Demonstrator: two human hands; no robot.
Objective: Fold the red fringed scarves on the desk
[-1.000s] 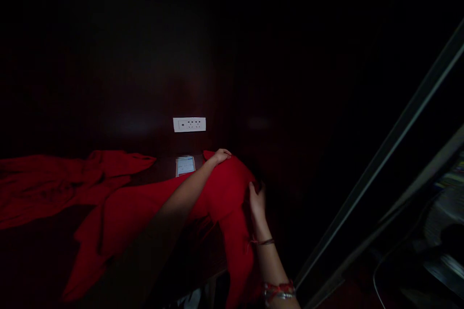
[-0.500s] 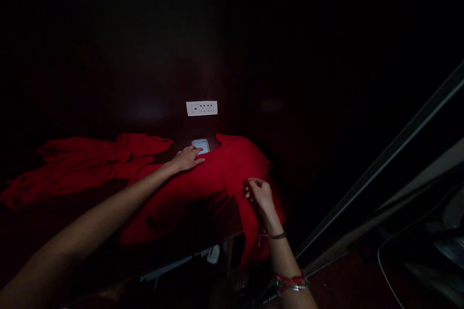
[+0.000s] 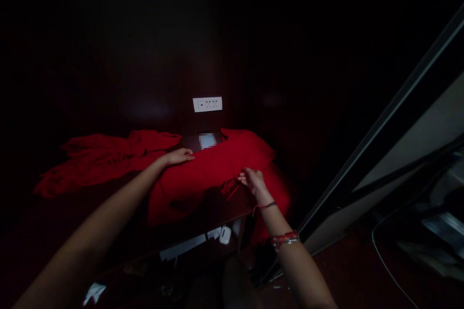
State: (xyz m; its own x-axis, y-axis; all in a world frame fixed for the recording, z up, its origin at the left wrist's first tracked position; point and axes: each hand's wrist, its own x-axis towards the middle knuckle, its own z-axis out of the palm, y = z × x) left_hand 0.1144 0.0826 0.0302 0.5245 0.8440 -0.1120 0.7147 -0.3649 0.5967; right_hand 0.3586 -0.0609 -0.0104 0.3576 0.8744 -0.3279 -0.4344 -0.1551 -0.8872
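Note:
A red fringed scarf [image 3: 213,166] lies across the dark tabletop, its right part hanging over the edge. At the scarf's far edge, my left hand [image 3: 180,155] is closed on the cloth, though its fingertips are partly hidden. My right hand [image 3: 253,181] pinches the scarf just above its fringe [image 3: 229,187]. Behind the cloth is a phone [image 3: 207,141] with a lit, blurred screen; neither hand touches it. Another bunched red cloth [image 3: 108,154] spreads out on the left.
A white socket plate [image 3: 208,104] is fixed to the dark wall behind the table. On the shelf below sit a small white case [image 3: 225,235] and papers [image 3: 188,246]. A pale cable [image 3: 386,260] curves over the floor at right, past a long metal-edged frame [image 3: 384,128].
My left hand has left the phone screen and closed on the scarf's far edge. My right hand has shifted slightly left to the fringe. The view has tilted a little.

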